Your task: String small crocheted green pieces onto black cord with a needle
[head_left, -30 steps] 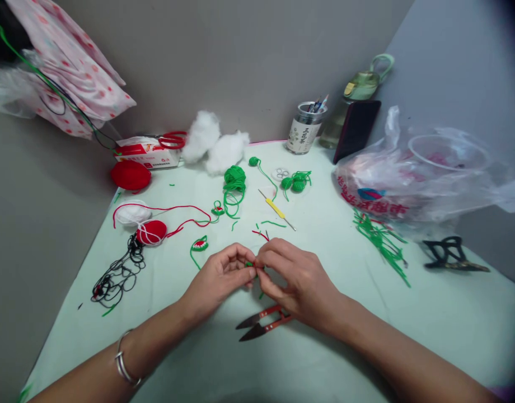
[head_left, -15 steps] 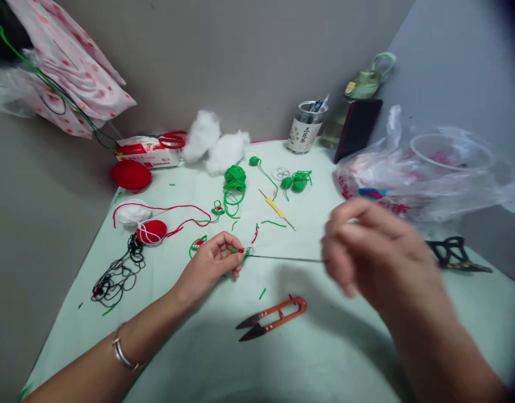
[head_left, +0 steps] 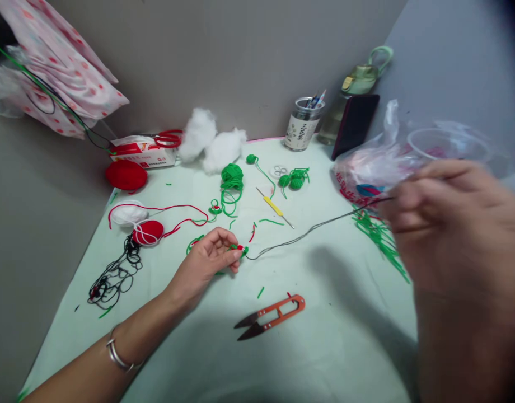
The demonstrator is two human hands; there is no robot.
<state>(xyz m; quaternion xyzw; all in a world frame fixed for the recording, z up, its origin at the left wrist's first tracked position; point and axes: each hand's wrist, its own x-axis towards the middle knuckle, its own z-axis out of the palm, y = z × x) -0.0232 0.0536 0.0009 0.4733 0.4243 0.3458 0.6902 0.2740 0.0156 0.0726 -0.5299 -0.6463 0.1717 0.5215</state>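
Note:
Between thumb and fingers, my left hand (head_left: 215, 252) pinches a small red, white and green crocheted piece (head_left: 241, 249) above the table. A thin black thread (head_left: 299, 238) runs from that piece, sagging slightly, up to my right hand (head_left: 446, 207). The right hand is blurred and raised at the right, its fingertips closed on the thread's far end; whether a needle is there I cannot tell. Orange-handled thread snips (head_left: 271, 317) lie below the left hand. Partly behind that hand lies another green and red crocheted piece (head_left: 194, 243).
A yellow crochet hook (head_left: 273, 205) lies beyond my hands, near green yarn (head_left: 232, 178). Red yarn (head_left: 148, 232) and tangled black thread (head_left: 115, 280) are at left. White stuffing (head_left: 224, 151), a pen cup (head_left: 302, 126), a phone (head_left: 355, 126) and a plastic bag (head_left: 366, 168) line the back.
My right hand has moved right and up, drawing out a longer stretch of black thread, now slack instead of taut. The left hand keeps its pinch. Green yarn scraps at right have come into view.

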